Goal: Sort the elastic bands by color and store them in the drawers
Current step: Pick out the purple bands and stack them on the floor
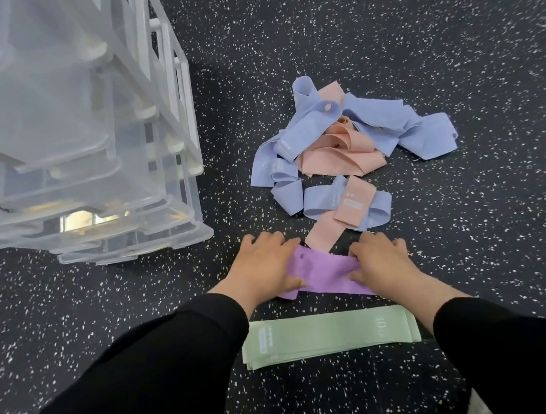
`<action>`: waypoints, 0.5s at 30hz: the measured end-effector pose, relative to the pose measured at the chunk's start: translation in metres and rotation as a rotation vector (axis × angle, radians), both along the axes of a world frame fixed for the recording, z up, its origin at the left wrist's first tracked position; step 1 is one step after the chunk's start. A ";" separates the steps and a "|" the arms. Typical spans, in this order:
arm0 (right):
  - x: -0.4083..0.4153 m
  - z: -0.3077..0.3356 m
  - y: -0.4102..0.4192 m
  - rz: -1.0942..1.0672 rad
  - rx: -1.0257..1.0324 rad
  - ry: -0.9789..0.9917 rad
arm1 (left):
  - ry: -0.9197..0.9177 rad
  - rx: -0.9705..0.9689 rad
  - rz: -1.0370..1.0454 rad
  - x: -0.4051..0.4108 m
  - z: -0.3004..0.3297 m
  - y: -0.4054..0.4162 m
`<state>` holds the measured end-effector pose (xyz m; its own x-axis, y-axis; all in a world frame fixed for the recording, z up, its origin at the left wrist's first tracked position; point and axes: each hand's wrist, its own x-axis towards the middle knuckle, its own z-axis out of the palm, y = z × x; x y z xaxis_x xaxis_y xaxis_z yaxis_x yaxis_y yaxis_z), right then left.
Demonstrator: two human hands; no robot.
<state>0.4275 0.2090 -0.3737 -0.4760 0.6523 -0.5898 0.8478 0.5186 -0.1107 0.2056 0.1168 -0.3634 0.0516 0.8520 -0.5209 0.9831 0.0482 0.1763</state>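
Nearest you, flat green bands (330,335) lay stacked on the speckled floor (467,256). Your left hand (263,267) and right hand (380,260) pinched the soft purple band (323,273). Beyond, blue and pink bands (342,144) lay tangled beside clear plastic drawers (79,157).

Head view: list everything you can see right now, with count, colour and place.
Drawer unit: one, clear plastic, white frame, upper left.
Purple band: one, under both hands, centre.
Green bands: flat stack, count unclear, nearest the person.
Blue bands: several, tangled in the pile beyond the hands.
Pink bands: several, mixed into that pile.
Floor: black, white-speckled.
Left hand: on the purple band's left end.
Right hand: on its right end.
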 end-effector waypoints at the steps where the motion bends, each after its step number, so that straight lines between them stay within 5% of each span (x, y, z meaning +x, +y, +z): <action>1: 0.000 0.000 0.000 0.009 0.004 0.009 | -0.012 -0.005 0.018 0.003 0.000 0.001; 15: 0.009 0.018 0.015 -0.231 -0.293 0.273 | -0.261 -0.151 0.358 -0.008 0.007 -0.001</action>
